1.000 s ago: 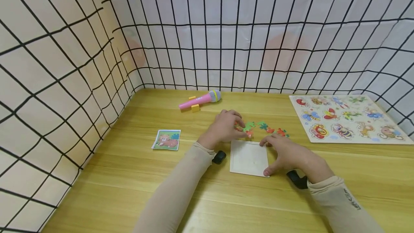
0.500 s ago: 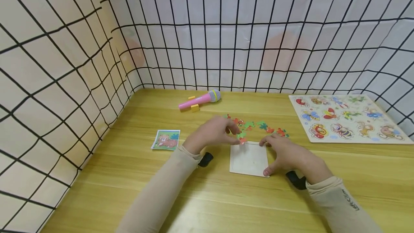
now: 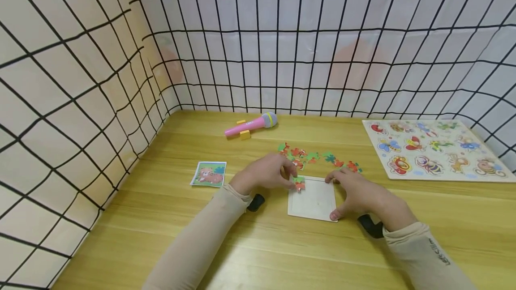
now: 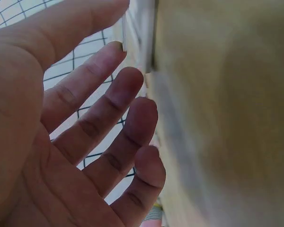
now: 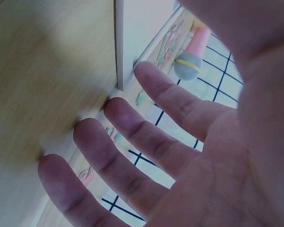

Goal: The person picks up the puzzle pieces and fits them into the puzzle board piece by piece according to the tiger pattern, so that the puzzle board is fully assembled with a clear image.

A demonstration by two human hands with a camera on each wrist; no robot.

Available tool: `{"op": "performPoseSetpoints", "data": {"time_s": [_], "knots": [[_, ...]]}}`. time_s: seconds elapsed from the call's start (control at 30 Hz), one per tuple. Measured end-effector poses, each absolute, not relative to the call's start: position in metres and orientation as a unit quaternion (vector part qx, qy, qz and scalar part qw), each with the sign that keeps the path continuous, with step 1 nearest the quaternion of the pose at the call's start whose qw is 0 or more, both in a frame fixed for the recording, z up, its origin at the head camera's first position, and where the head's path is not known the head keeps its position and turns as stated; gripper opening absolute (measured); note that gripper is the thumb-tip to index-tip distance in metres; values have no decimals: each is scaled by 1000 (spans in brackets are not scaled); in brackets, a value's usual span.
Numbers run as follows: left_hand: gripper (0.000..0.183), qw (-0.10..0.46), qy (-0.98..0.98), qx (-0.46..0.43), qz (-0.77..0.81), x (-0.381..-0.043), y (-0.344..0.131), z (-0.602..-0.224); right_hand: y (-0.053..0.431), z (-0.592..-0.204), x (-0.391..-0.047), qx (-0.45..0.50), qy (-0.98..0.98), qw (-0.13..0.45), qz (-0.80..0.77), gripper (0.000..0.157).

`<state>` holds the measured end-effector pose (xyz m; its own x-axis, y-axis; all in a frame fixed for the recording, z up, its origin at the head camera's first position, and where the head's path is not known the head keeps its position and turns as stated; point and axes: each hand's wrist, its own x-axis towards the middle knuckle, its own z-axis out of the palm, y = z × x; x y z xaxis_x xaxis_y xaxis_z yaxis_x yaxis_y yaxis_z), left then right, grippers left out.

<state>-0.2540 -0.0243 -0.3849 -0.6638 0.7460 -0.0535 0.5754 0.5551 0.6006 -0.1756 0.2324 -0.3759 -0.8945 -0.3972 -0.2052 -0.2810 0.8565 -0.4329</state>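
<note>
1. The left hand [image 3: 266, 174] is pinching a small, flat, green-and-orange jigsaw piece [image 3: 299, 184] between thumb and index finger, the other fingers curving loosely; the piece is lying over the far left corner of a shallow, square, off-white tray [image 3: 312, 204], and whether it is touching the tray's floor is impossible to tell
2. The right hand [image 3: 363, 195] is spanning the tray's right side, fingers spread, thumb resting at the near corner and index finger at the far one; it is steadying rather than clamping, and is standing apart from the left hand
3. The step in hand is apparently seating this piece, so its straight outer edges, if it has any, should be lining up with the far and left rims
4. A square, thin picture card [image 3: 209, 174] with a pinkish animal on green is lying to the left; comparing the piece's turn with it should be coming before any pressing
5. Pressing should be even, since a tilting piece could be riding up on the rim
6. The right hand should be bracing lightly, as pushing hard could be sliding the tray
7. Loose green, red-orange and teal jigsaw pieces [image 3: 296, 151] are lying beyond the tray, so lifting straight up should be avoiding them
</note>
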Motion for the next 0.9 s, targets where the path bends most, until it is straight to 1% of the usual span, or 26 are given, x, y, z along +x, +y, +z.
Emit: {"op": "performPoseSetpoints", "data": {"time_s": [0.17, 0.4, 0.9], "knots": [[21, 146, 874, 386, 259, -254, -22, -390, 233, -376, -176, -180, 954, 139, -196, 86], [20, 152, 878, 377, 254, -252, -22, -389, 232, -375, -175, -178, 954, 141, -195, 86], [22, 161, 865, 395, 264, -251, -25, -386, 231, -373, -174, -180, 954, 143, -193, 86]]}}
